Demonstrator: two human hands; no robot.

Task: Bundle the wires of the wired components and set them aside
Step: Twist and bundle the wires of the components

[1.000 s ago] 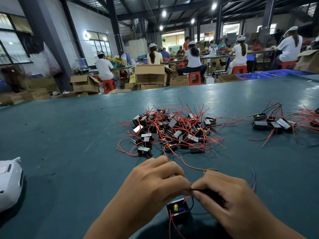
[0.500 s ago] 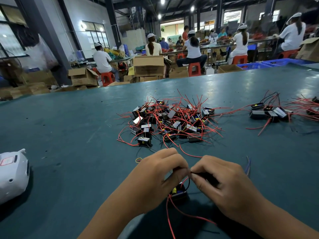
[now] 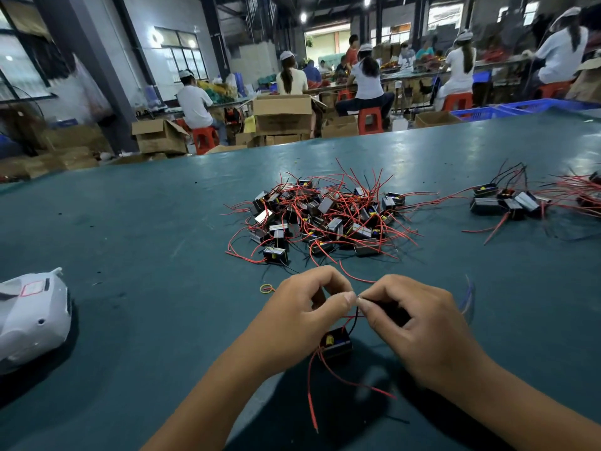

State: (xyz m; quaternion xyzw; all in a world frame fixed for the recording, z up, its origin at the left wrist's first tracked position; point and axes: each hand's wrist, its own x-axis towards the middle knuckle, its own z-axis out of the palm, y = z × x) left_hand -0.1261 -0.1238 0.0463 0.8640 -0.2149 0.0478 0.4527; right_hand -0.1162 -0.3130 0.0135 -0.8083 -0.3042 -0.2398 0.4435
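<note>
We see two hands close together over the table, fingertips almost meeting. The left hand has its thumb and forefinger pinched on a thin wire, and the right hand pinches the same wire from the other side, its fingers curled around something dark that we cannot make out. One component, a small black block with a yellow part on top, hangs or rests just below the meeting fingertips, between the two wrists; whether it touches the table we cannot tell. Two red leads trail from it toward us, one running down between the forearms, the other bending off under the right wrist. Just beyond the left hand lies one yellow rubber band. Farther out, beyond both hands, sits one pile of loose components tangled in red wire, too many and too overlapped to count. Well off beyond the right hand is a second, smaller group, where we count about five black blocks with red and black leads; more red wire runs off the right edge. Well apart from the left hand, at the left edge, lies one white plastic shell. Behind the table, workers sit among cardboard boxes.
</note>
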